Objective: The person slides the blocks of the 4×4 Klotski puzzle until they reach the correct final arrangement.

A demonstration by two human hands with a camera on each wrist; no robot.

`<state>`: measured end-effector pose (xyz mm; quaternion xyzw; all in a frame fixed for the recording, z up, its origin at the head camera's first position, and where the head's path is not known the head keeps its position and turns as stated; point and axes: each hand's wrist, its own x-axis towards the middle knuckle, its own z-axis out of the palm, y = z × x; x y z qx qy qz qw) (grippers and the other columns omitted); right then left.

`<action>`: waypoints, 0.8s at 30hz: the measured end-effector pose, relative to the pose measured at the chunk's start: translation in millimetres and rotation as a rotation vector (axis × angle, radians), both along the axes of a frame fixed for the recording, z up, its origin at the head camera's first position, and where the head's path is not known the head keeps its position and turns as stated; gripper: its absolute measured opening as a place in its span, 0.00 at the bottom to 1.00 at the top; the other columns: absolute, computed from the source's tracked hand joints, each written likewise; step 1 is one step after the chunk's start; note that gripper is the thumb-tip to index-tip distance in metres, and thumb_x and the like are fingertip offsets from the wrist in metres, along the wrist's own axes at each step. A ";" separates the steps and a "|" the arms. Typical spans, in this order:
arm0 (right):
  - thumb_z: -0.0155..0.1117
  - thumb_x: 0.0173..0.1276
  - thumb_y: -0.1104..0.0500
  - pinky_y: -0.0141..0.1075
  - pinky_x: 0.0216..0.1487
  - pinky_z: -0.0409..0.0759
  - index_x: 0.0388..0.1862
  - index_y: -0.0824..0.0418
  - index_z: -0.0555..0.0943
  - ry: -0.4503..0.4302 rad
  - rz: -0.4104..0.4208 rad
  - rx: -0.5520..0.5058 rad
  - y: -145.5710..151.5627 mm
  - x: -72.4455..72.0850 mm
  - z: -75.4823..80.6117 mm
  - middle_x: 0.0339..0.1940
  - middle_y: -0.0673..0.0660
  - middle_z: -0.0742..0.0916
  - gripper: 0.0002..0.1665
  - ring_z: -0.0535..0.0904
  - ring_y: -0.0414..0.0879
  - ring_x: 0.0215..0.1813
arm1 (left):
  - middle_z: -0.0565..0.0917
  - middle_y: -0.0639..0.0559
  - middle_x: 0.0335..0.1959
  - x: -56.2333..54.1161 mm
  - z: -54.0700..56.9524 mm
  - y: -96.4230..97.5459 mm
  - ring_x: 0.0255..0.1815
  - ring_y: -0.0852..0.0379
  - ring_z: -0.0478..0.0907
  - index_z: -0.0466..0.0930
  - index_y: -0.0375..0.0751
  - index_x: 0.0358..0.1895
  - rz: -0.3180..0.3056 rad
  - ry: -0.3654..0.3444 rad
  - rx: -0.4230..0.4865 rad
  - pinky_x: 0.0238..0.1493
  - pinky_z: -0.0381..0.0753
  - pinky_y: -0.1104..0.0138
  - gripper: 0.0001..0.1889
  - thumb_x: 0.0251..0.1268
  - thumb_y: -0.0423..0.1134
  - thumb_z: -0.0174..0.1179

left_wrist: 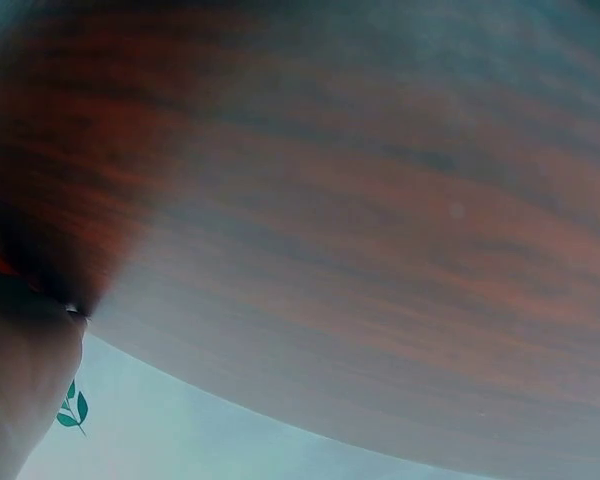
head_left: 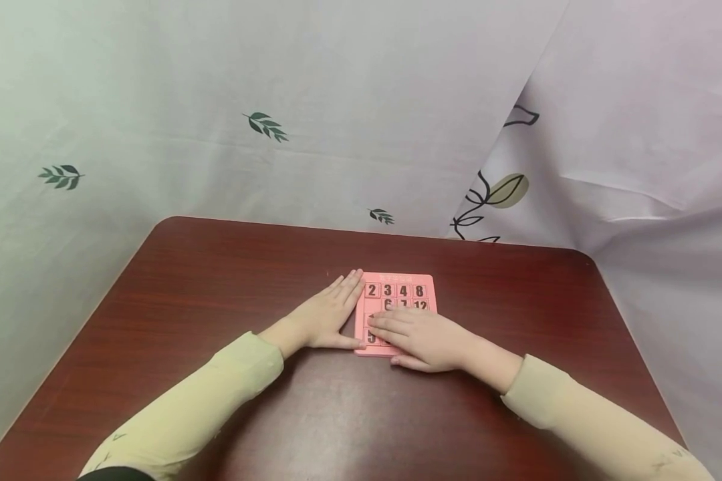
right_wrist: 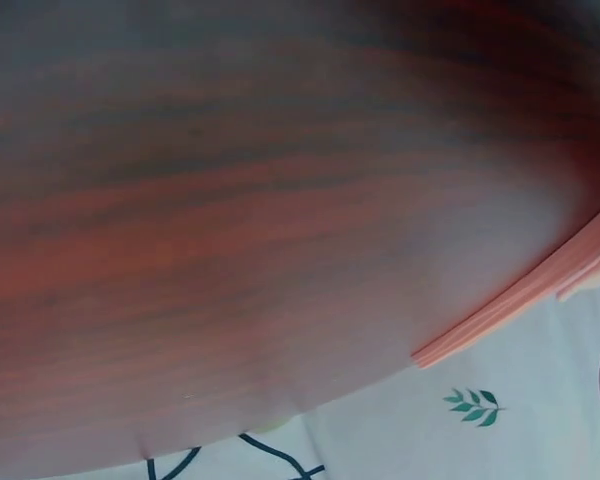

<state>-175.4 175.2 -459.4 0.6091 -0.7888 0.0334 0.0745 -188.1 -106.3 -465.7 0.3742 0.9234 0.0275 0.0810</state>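
Observation:
In the head view a pink sliding number puzzle (head_left: 429, 283) lies flat on the table, its top row reading 2, 3, 4, 8. Below that, 6, 7 and 12 show in part, with a gap at the row's left end. My left hand (head_left: 327, 314) lies along the puzzle's left edge, fingers straight, thumb stretched to the lower left corner. Across the lower rows stretches my right hand (head_left: 431, 339), its fingertips on the left column just above the 5 tile (head_left: 371, 337). Most lower tiles are hidden under it. The right wrist view catches the puzzle's side edge (right_wrist: 520, 300).
The dark red wood-grain table (head_left: 247, 260) has rounded far corners. Behind it hangs a pale curtain (head_left: 313, 180) with green leaf prints, meeting the table's far edge. Another pale cloth (head_left: 644, 167) hangs at the right.

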 end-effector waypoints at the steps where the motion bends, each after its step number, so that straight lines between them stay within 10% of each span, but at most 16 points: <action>1: 0.61 0.80 0.43 0.47 0.79 0.75 0.79 0.61 0.73 0.004 0.000 0.005 0.3 0.2 -0.7 0.77 0.55 0.81 0.37 0.76 0.50 0.78 | 0.40 0.29 0.88 0.1 -0.2 -0.1 0.90 0.37 0.40 0.43 0.25 0.85 0.001 0.001 0.001 0.91 0.46 0.51 0.63 0.68 0.76 0.55; 14: 0.58 0.82 0.45 0.49 0.83 0.70 0.81 0.59 0.71 -0.092 -0.132 0.065 -4.0 -12.8 1.4 0.80 0.57 0.78 0.35 0.72 0.52 0.82 | 0.41 0.29 0.88 0.3 -3.2 -0.3 0.90 0.38 0.41 0.45 0.25 0.85 -0.002 0.007 0.009 0.91 0.46 0.51 0.62 0.68 0.75 0.56; 24: 0.66 0.76 0.43 0.47 0.79 0.76 0.77 0.62 0.74 0.014 0.059 -0.048 3.3 11.6 -1.9 0.75 0.56 0.82 0.39 0.77 0.51 0.78 | 0.41 0.28 0.88 -0.4 -1.0 -1.0 0.90 0.36 0.41 0.45 0.24 0.84 -0.006 0.011 0.010 0.90 0.47 0.50 0.63 0.68 0.75 0.57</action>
